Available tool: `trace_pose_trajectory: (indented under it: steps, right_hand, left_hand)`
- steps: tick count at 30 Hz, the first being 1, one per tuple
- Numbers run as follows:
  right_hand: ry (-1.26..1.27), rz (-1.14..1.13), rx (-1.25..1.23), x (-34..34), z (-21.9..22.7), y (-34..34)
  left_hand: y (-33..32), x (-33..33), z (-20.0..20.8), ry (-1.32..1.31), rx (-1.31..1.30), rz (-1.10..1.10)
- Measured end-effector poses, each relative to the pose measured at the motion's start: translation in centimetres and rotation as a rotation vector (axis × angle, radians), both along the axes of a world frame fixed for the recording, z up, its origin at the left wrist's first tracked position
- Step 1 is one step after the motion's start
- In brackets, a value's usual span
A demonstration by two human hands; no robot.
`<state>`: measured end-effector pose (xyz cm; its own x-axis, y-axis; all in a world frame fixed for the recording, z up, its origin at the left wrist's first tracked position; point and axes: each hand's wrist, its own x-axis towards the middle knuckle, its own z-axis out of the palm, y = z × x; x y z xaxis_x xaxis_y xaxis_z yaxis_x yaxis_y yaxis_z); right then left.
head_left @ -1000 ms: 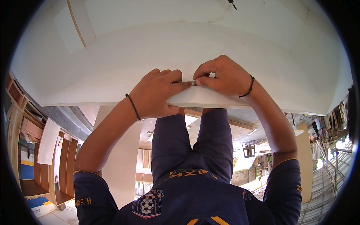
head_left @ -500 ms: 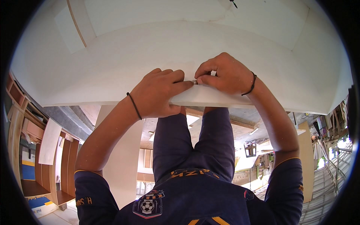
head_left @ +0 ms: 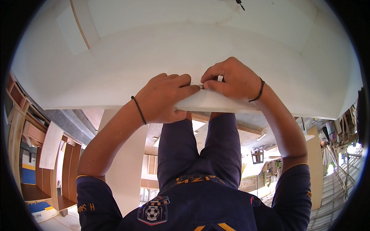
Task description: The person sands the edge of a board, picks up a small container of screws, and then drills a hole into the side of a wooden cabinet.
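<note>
A broad white panel lies in front of me, its near edge just beyond my thighs. Close to that edge sits a small metallic fitting, mostly covered by fingertips, so its exact kind cannot be made out. My right hand pinches it between thumb and curled index finger. From the other side, the index fingertip of my left hand touches it. The other left fingers are curled over the panel, and the left thumb lies at its front edge, so that hand is closed around the edge.
A thin dark tool with a green part lies on the panel's far side. Left of me stand brown wooden cabinet frames. A pale upright board is below the panel, and wood pieces lean at the right.
Both hands stay at the fitting with almost the same grip. In the picture, the hands and the fitting sit slightly lower than before.
</note>
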<state>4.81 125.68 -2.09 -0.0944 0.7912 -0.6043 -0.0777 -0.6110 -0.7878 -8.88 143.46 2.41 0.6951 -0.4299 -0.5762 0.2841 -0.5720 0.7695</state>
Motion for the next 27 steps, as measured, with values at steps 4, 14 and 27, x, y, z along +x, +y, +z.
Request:
trace_pose_trajectory:
  steps: [4, 14, 27]
  right_hand:
    - [0.003, 0.007, 0.024, -0.1, 0.1, -0.1]
    - [-0.122, -0.074, -0.076, 2.2, -10.7, 0.2]
    - [-0.180, -0.125, -0.211, 0.6, -37.6, 0.8]
  left_hand:
    - [0.0, -0.3, -0.3, 0.043, -0.054, 0.070]
    - [1.6, 2.5, -10.3, 0.415, -0.243, 0.266]
    - [0.1, 1.2, -36.6, 0.411, 0.194, 0.131]
